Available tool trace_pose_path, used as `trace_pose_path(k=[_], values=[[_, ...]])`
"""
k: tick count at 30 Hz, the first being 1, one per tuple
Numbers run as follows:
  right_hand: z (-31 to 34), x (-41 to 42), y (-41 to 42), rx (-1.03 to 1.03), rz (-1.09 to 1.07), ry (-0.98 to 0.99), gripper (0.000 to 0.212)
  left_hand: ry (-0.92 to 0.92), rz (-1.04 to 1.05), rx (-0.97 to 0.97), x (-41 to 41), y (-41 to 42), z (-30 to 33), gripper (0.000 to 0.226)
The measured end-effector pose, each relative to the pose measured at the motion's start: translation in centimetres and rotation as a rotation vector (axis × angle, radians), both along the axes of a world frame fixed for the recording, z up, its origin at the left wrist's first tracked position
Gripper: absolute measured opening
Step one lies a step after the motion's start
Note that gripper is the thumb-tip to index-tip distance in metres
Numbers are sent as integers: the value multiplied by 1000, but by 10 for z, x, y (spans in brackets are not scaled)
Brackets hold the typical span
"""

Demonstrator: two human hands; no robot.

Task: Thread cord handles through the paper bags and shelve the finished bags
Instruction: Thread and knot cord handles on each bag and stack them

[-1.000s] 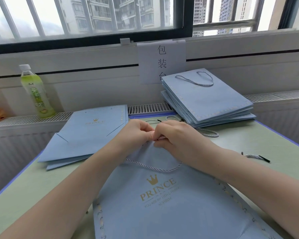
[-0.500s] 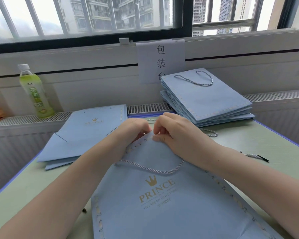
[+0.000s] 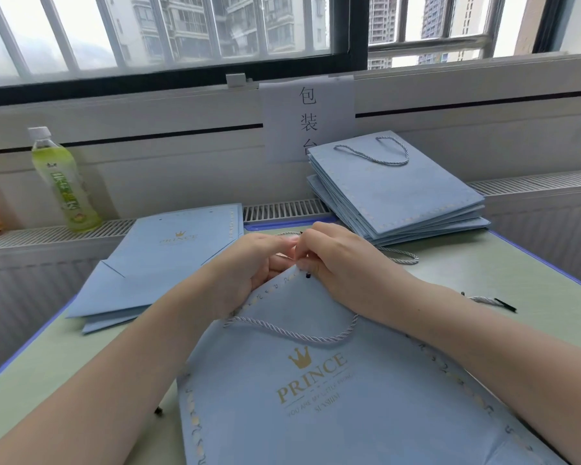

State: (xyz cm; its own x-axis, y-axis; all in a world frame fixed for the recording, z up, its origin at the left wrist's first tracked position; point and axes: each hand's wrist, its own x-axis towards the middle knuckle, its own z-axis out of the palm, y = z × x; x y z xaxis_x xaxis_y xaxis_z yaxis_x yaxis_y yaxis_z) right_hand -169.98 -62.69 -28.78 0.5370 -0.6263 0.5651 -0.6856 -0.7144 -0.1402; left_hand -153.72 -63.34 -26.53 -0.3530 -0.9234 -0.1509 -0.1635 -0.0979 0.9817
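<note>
Both hands meet at the top edge of the pale blue paper bag with the gold crown and "PRINCE" print point(image 3: 316, 380), which lies flat on the green table top point(image 3: 47, 380) and reaches from the fingers back toward the person. The left hand point(image 3: 249, 263) has its fingers curled, the thumb and fingertips pinching the bag's upper rim. The right hand point(image 3: 342, 263) is curled as well, its thumb and forefinger closed on a thin twisted grey cord end point(image 3: 294, 233) that arcs just beyond the fingertips; a small black cord tip point(image 3: 308, 275) shows at the bag's rim right under the right thumb. Below the fingers, an already threaded twisted grey cord handle point(image 3: 292, 333) hangs in a loop across the bag's face.

Beyond and to the left of the fingers lies a flat stack of light blue unthreaded bags point(image 3: 155, 263). Beyond and to the right sits a stack of blue bags with cord handles point(image 3: 393, 196). To the right of the right wrist a loose grey cord with black tips point(image 3: 483, 301) rests on the table. Far left stands a green drink bottle point(image 3: 64, 182).
</note>
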Motion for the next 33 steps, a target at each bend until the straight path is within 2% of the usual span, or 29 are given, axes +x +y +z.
trace_pose_path(k=[7, 12, 14, 19, 24, 29, 33], values=[[6, -2, 7, 48, 14, 21, 18, -52, 30, -165, 0, 2, -4, 32], [3, -2, 7, 154, 6, 28, 12, -411, 170, -540, -4, -5, -11, 19], [0, -2, 6, 175, -2, 13, 11, -477, 156, -593, -4, -6, -13, 17], [-6, 0, 5, 193, -17, -76, 6, -529, 116, -593, -3, -5, -13, 30], [-9, 2, 1, 203, -27, -202, 7, -415, 94, -473, -2, -2, -8, 28], [-7, 3, 2, 168, 35, -253, 3, -286, 103, -351, 0, 2, -6, 9], [-6, 4, 1, 140, 56, -234, 2, -228, 59, -309, 5, 1, -5, 18]])
